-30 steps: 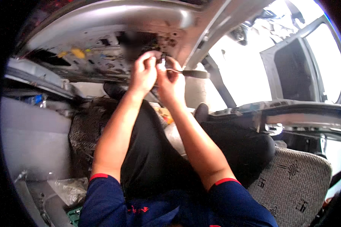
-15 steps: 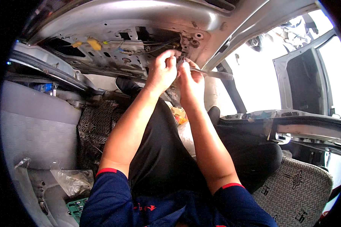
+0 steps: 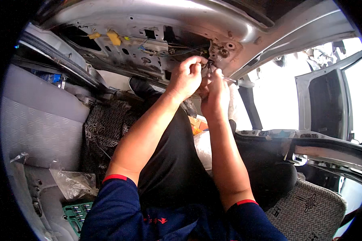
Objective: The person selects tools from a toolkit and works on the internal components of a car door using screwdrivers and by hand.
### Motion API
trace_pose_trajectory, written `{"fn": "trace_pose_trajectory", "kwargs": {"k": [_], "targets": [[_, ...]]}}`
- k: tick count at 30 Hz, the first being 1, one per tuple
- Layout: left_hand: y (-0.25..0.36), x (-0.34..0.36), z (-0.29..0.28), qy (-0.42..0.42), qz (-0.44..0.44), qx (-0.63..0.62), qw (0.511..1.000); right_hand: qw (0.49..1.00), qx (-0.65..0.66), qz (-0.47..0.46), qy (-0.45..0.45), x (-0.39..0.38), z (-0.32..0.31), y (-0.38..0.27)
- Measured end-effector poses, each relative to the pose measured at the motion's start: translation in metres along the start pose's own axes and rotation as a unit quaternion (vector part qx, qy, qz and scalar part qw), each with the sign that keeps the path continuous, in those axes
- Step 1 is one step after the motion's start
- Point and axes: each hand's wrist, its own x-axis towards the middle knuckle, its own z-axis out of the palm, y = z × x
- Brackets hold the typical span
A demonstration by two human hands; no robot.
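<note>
Both of my hands are up against a bare silver metal vehicle panel (image 3: pixel 239 30), beside its dark openings and thin wires. My left hand (image 3: pixel 186 78) is closed in a pinch at a small dark part (image 3: pixel 210 63) near the panel's lower edge; what lies between its fingertips is too small to name. Close beside it, my right hand (image 3: pixel 216 96) is closed, thumb up, around a screwdriver (image 3: pixel 245 83). The pale handle of this tool sticks out to the right, and its tip is hidden. Yellow pieces (image 3: pixel 114 38) sit on the panel farther left.
A grey seat (image 3: pixel 44 128) is at the left, with a clear plastic bag (image 3: pixel 74 182) and a green tool case (image 3: pixel 78 215) below. At the lower right lies a patterned cushion (image 3: pixel 309 209). Beyond the right-hand opening stands an open vehicle door (image 3: pixel 330 92).
The view has shifted, so panel and hands appear farther right and slightly lower. Both hands stay together at the same spot, and the tool remains in my right hand.
</note>
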Motion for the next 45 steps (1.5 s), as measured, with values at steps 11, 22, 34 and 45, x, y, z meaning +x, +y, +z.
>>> {"fn": "trace_pose_trajectory", "kwargs": {"k": [11,22,34,45], "targets": [[-0.023,0.002,0.006,0.038,0.090,-0.020,0.995,0.994,-0.066,-0.066,0.064,-0.007,0.018,-0.006],[0.005,0.001,0.016,0.089,0.024,0.036,0.995,0.994,0.082,0.070,0.025,-0.003,-0.016,-0.008],[0.013,0.001,0.021,0.122,0.070,0.105,0.985,0.994,0.037,0.090,0.056,-0.040,-0.079,-0.005],[-0.006,0.005,0.038,0.153,0.170,0.202,0.952,0.982,0.145,0.108,0.047,-0.036,-0.083,0.006]]}}
